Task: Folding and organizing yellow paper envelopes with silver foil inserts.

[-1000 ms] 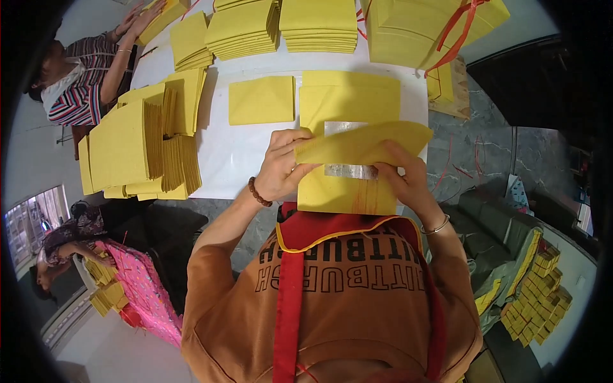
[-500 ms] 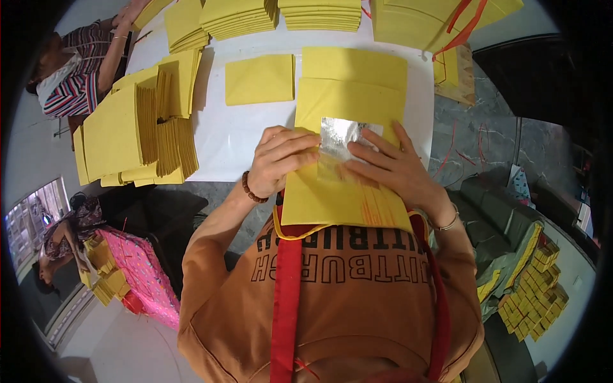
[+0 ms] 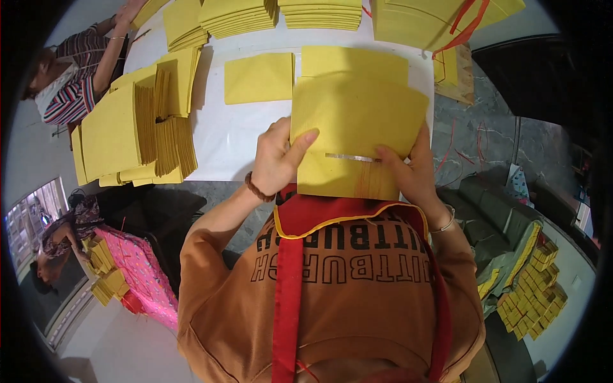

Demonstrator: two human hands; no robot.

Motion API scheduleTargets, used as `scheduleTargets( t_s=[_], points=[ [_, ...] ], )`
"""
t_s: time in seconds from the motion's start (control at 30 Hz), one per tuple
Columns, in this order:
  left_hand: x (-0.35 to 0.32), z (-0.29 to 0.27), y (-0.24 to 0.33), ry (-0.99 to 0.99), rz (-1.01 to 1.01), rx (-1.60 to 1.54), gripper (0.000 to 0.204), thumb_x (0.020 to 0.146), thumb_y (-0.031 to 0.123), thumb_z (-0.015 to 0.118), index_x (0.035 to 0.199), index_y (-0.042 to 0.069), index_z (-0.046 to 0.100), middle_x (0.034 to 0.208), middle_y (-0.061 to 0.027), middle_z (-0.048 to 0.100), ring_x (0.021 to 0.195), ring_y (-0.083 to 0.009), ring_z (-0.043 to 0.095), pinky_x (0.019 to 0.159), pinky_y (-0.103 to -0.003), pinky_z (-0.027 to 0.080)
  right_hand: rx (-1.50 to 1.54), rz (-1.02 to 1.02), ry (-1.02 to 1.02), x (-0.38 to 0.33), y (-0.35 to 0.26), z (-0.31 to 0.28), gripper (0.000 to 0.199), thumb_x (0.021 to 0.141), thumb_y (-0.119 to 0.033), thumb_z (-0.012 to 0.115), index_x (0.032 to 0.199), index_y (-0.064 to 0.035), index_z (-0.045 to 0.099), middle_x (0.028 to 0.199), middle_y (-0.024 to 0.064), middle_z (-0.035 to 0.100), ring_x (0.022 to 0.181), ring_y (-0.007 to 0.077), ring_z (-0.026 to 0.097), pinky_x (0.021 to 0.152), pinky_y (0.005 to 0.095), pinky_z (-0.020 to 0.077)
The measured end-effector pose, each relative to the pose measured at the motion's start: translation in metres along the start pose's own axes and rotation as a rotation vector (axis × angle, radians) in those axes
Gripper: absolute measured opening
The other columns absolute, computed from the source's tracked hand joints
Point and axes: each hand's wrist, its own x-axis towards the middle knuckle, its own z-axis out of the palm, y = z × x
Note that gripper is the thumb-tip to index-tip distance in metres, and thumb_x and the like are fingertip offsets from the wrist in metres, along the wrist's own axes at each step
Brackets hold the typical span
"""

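Observation:
A yellow paper sheet [image 3: 357, 115] is folded over, its broad upper layer lifted a little toward me. My left hand [image 3: 278, 156] is closed on its left edge, thumb on top and fingers behind. On the right edge, my right hand [image 3: 416, 167] grips it the same way. Between the layers a thin strip of silver foil [image 3: 348, 157] shows; the rest of the foil is hidden. Reddish streaks mark the lower layer near my right thumb. Behind lies more flat yellow paper [image 3: 354, 59], and a smaller yellow folded paper [image 3: 258, 78] rests to the left.
Stacks of folded yellow paper [image 3: 112, 131] stand at the left of the white table [image 3: 220, 137], with more stacks [image 3: 239, 18] along its far side. A red ribbon [image 3: 469, 29] hangs at the far right. Another person [image 3: 80, 70] is at the far left.
The paper's near part has been folded up and over the silver foil, covering most of it. My hands have gone from lying on the sheet to gripping its two side edges.

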Motion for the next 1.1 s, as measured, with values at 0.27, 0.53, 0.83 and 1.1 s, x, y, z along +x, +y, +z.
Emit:
scheduleTargets(
  t_s=[0.27, 0.53, 0.83, 1.1],
  points=[
    [0.011, 0.009, 0.003, 0.059, -0.196, -0.642, 0.048, 0.089, 0.008, 0.058, 0.132, 0.0, 0.038, 0.073, -0.0022, 0.06, 0.068, -0.0041, 0.053, 0.06, -0.018, 0.042, -0.216, -0.159, 0.1, 0.001, 0.015, -0.005, 0.067, 0.081, -0.008, 0.066, 0.138, -0.0024, 0.033, 0.126, 0.0192, 0.051, 0.109, 0.0247, 0.056, 0.09, 0.0311, 0.0453],
    [0.0, 0.01, -0.001, 0.24, -0.123, -0.253, 0.055, 0.088, 0.002, 0.054, 0.137, 0.002, 0.029, 0.067, 0.0005, 0.056, 0.057, -0.0035, 0.048, 0.052, -0.018, 0.036, -0.146, -0.119, 0.178, -0.003, 0.021, 0.004, 0.038, 0.079, -0.013, 0.068, 0.116, -0.0055, 0.061, 0.108, 0.013, 0.064, 0.102, 0.0208, 0.06, 0.082, 0.0281, 0.0468],
    [0.005, 0.009, 0.002, 0.144, -0.1, -0.105, 0.056, 0.088, 0.003, 0.055, 0.138, 0.004, 0.03, 0.064, 0.0029, 0.048, 0.056, -0.003, 0.042, 0.051, -0.019, 0.032, 0.133, 0.033, 0.089, -0.004, 0.01, -0.001, 0.039, 0.081, -0.01, 0.066, 0.117, 0.0015, 0.058, 0.108, 0.0113, 0.064, 0.092, 0.0116, 0.059, 0.078, 0.0244, 0.0469],
    [0.009, 0.013, -0.003, 0.224, -0.043, 0.039, 0.05, 0.083, 0.003, 0.057, 0.131, 0.004, 0.041, 0.05, -0.0023, 0.038, 0.045, -0.0129, 0.036, 0.046, -0.029, 0.03, 0.248, 0.155, 0.067, 0.001, 0.009, 0.0, 0.044, 0.084, -0.002, 0.062, 0.127, 0.002, 0.05, 0.118, 0.0109, 0.058, 0.104, 0.0133, 0.055, 0.088, 0.0246, 0.0448]
  ],
)
